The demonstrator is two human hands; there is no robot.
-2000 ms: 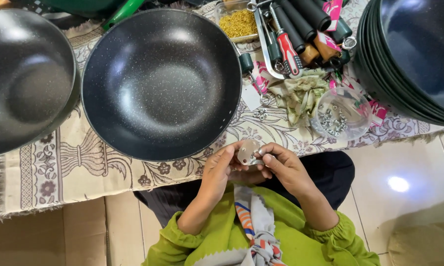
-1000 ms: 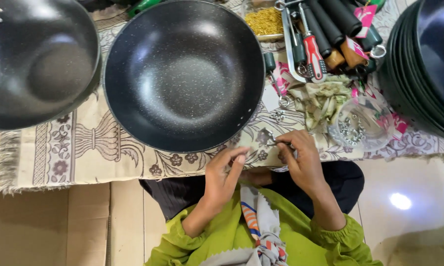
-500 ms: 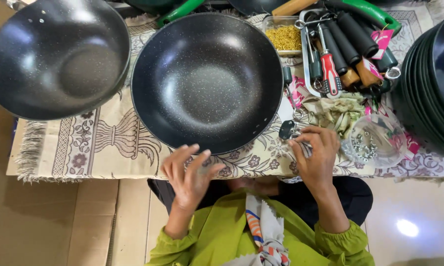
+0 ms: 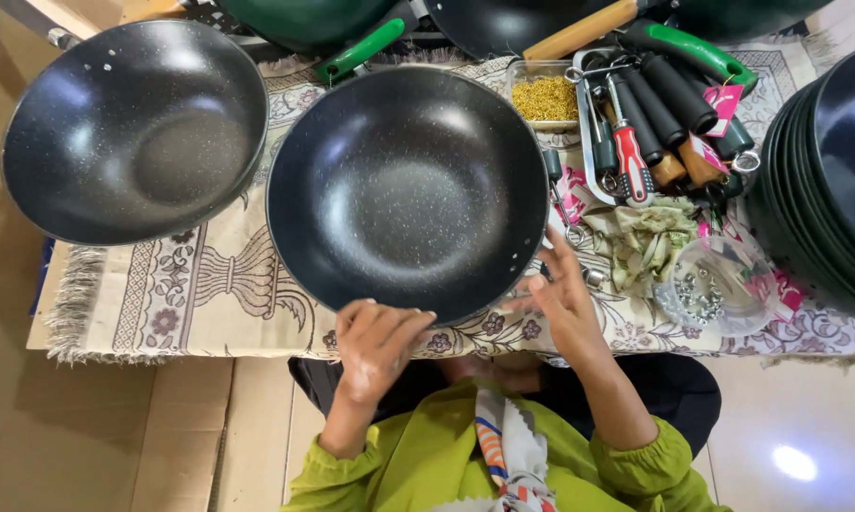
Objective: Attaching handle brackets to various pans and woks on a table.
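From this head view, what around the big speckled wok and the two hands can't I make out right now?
- Left hand: fingertips curl over the near rim of the black speckled wok; the palm side is hidden.
- Right hand: any small part it may hold is hidden by its fingers.
- Clear plastic bowl of small metal pieces: the pieces are too small to tell apart.
- Stack of black pans: cut off by the right edge.
- The person's lap: hidden under the patterned cloth.

The wok is black with pale speckles, the cloth cream with brown floral print, the sleeves lime green, and the screwdriver red-handled.
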